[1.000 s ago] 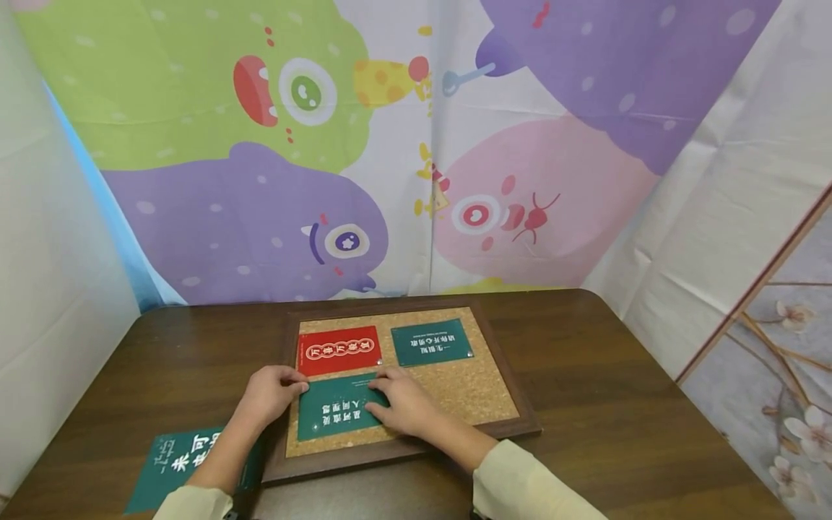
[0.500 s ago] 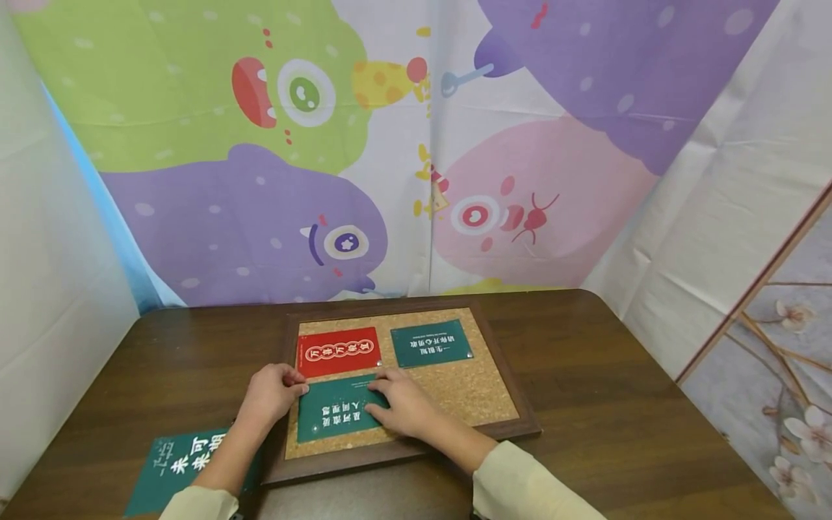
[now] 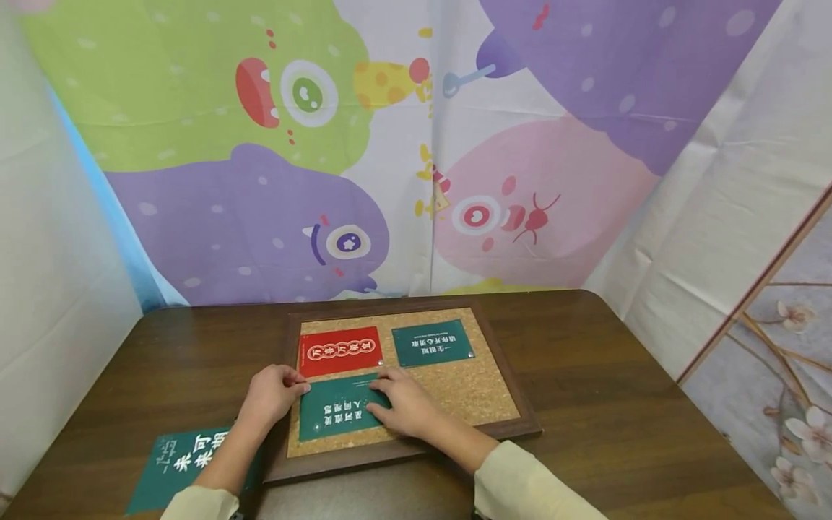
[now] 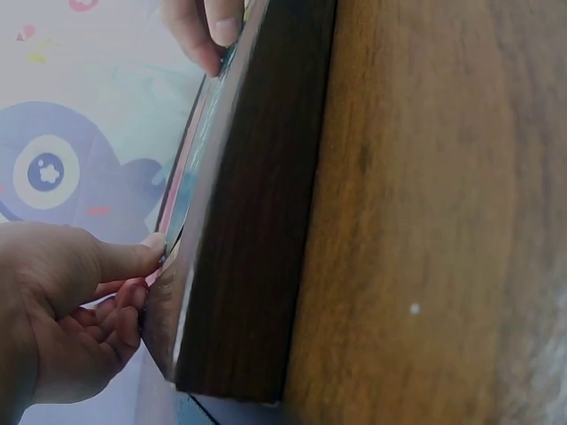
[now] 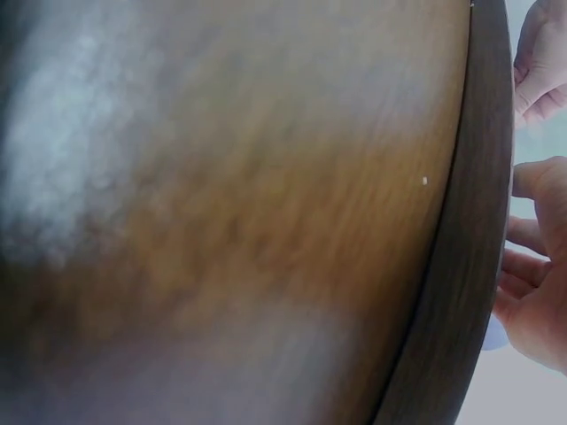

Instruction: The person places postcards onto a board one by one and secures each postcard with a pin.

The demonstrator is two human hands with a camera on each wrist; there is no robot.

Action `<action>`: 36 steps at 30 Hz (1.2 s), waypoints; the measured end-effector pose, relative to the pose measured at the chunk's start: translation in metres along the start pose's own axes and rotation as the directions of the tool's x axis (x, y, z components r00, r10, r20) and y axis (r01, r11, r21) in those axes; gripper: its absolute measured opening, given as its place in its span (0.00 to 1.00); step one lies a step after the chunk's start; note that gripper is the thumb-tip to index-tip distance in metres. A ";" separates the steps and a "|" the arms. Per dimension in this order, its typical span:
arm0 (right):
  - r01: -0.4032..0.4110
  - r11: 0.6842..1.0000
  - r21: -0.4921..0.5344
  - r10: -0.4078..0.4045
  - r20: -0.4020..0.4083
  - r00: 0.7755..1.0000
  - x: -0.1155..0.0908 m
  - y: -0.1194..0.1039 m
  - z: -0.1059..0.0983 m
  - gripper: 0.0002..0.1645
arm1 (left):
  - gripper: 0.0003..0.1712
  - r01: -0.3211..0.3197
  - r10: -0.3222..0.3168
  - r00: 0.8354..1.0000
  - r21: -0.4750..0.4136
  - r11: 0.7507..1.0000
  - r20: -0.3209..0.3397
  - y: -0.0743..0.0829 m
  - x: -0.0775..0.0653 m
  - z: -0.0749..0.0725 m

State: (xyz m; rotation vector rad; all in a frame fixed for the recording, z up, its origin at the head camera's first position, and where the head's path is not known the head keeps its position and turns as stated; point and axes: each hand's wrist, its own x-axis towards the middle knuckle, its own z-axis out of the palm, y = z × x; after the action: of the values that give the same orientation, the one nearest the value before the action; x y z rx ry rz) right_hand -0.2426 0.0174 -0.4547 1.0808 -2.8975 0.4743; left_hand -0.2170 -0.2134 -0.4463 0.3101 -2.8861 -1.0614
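Observation:
On a framed cork board [image 3: 468, 393] lies a green card [image 3: 338, 412] with white characters, at the near left. My left hand [image 3: 269, 393] pinches at this card's far left corner, thumb and forefinger together; in the left wrist view the thumb tip is right at the card's edge and the other fingers are curled. What sits under those fingertips is hidden. My right hand [image 3: 409, 404] rests on the card's right part with spread fingers, covering its right edge. A small clear pin [image 3: 316, 427] shows at the card's near left corner.
A red card [image 3: 341, 350] and a second green card [image 3: 432, 342] lie along the board's far side, with small pins at their corners. Another green card [image 3: 188, 462] lies on the brown table [image 3: 598, 404], partly under my left forearm. A cartoon-printed cloth [image 3: 403, 245] hangs behind.
Both hands stay at the same places on the green card. My left forearm has shifted slightly, showing more of the card on the table.

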 end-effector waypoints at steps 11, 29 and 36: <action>0.031 0.999 -0.030 -0.031 -0.007 0.999 0.001 0.004 -0.001 0.23 | 0.08 -0.047 0.047 0.998 0.006 0.999 -0.030 0.000 -0.001 0.002; 0.052 0.999 0.013 -0.051 -0.064 0.997 -0.001 0.004 -0.001 0.18 | 0.08 -0.075 0.074 0.997 -0.015 0.997 -0.030 -0.007 -0.004 0.005; 0.053 0.997 0.048 -0.047 -0.124 0.991 -0.001 0.007 -0.001 0.16 | 0.07 -0.081 0.081 0.996 -0.011 0.997 -0.040 -0.009 -0.005 0.005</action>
State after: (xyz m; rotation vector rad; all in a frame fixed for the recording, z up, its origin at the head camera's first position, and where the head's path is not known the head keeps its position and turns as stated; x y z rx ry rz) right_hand -0.2464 0.0231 -0.4554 1.0861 -2.7598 0.5934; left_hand -0.2108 -0.2157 -0.4563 0.2095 -2.8296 -1.0473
